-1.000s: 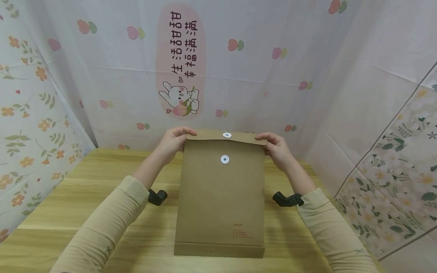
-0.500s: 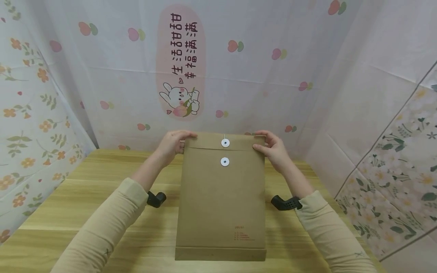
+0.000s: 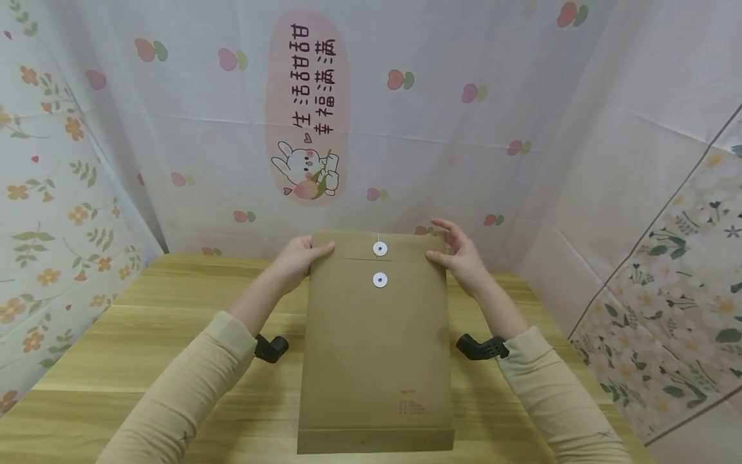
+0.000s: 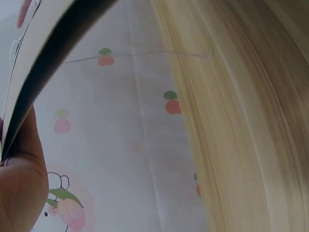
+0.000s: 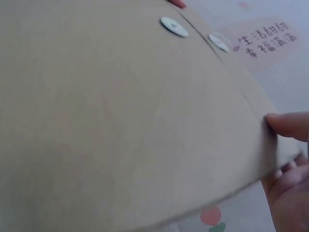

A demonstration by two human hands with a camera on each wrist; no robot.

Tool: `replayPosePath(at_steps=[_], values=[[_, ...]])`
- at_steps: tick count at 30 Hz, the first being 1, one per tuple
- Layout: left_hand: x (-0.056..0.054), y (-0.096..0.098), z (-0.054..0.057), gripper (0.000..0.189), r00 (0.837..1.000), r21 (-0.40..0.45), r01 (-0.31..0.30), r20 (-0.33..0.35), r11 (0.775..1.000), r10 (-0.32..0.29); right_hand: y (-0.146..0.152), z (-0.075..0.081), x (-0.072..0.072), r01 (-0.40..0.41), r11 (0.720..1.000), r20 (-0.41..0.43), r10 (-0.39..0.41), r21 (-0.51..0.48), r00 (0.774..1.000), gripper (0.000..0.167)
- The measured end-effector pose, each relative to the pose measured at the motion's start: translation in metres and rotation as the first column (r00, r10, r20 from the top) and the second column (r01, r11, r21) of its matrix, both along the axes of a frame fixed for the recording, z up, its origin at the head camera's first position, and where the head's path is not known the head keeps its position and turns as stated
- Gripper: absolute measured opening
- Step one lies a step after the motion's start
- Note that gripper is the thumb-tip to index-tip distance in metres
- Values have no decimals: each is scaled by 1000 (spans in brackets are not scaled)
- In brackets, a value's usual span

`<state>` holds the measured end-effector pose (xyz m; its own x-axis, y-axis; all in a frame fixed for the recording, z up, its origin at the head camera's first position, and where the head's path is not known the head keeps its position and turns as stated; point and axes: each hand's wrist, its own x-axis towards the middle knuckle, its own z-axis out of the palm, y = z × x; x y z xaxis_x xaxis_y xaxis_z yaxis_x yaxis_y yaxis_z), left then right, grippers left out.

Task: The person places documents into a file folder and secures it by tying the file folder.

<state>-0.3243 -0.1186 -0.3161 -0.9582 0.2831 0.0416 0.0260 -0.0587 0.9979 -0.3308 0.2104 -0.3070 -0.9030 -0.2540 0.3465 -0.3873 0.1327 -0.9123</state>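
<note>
A brown kraft paper document envelope (image 3: 375, 348) stands tilted between my hands, its front toward me. Its top flap (image 3: 348, 246) is folded down over the front and bears a white button disc (image 3: 379, 249). Just below the flap sits a second disc (image 3: 379, 280). My left hand (image 3: 297, 263) grips the upper left corner, thumb on the flap, fingers hidden behind. My right hand (image 3: 468, 263) pinches the upper right corner, thumb on the flap's edge and index finger raised. A thin string (image 4: 140, 54) trails behind the envelope in the left wrist view.
The envelope is over a wood-grain table (image 3: 203, 322). A printed white curtain (image 3: 440, 142) hangs close behind, with more floral cloth (image 3: 52, 193) at both sides. Black wrist mounts (image 3: 484, 348) stick out from both forearms.
The flap has come down from standing out at the top to lying against the front. My left thumb has moved onto it, the right thumb too, and the envelope has shifted slightly toward me.
</note>
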Motion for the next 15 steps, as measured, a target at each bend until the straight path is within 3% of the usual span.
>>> replayPosePath(at_steps=[4,6,7,9,12,13,15], values=[[4,5,0,19,999,18,-24,-28,1000,25,-8,6,-1,105,984,-78,-95,142,992,44],[6,7,1,22,998,23,-38,-42,999,39,-15,11,-1,189,948,-173,-147,256,974,36],[7,9,2,23,998,28,-44,-53,999,46,-19,14,-1,244,915,-235,-172,322,957,34],[9,10,3,23,996,39,-55,-73,998,57,-26,20,-1,364,820,-364,-207,442,908,37],[9,12,3,20,993,60,-58,-102,996,64,-37,29,0,476,682,-473,-212,555,855,44],[9,12,3,19,992,62,-60,-106,996,66,-40,32,0,485,654,-480,-205,581,853,46],[8,12,2,18,991,66,-62,-111,996,69,-48,37,2,453,639,-437,-197,621,878,51]])
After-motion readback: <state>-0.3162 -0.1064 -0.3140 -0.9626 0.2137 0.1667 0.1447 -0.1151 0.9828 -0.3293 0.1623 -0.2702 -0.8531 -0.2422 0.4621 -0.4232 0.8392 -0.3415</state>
